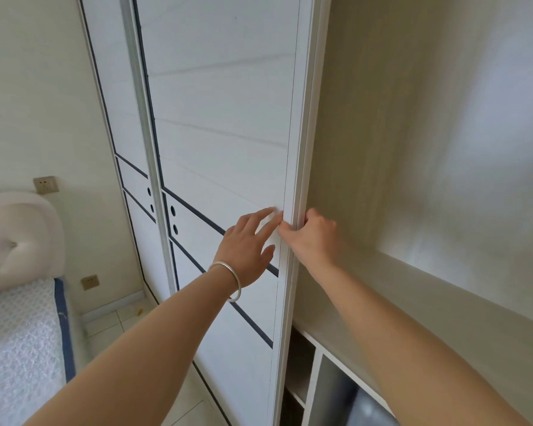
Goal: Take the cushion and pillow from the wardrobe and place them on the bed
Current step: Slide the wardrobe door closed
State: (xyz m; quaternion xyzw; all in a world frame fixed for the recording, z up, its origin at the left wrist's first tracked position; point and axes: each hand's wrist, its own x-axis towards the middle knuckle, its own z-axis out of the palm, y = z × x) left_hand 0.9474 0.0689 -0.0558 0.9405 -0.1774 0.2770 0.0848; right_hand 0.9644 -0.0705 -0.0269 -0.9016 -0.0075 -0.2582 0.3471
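Both hands on sliding wardrobe door (pixel 228 124). Left hand (pixel 246 244) flat on door face, fingers spread and extended, palm toward panel, gripping nothing. Silver bangle (pixel 228 279) on left wrist. Right hand (pixel 311 235) curled round door's right edge (pixel 293 195), fingers hooked behind edge and hidden, thumb on front side just beside left fingertips. Door white with dark blue trim lines, two round holes (pixel 173 219) in lower panel; second door (pixel 117 103) behind it at left, also two holes. Wardrobe (pixel 413 149) interior exposed right of door edge: pale beige back wall, blurred, long shelf (pixel 443 305) running across, small cubby compartments (pixel 305 373) below shelf at bottom. Dark grey shape at bottom of frame under shelf, too blurred to identify. Cushion and pillow not visible anywhere in shot; location cannot tell. Bed (pixel 19 342) at lower left, well apart from hands, white patterned mattress with blue piping, padded tufted headboard (pixel 16 238) against wall. Two wall sockets (pixel 45 184) near headboard. Tiled floor (pixel 114 324) between bed and wardrobe.
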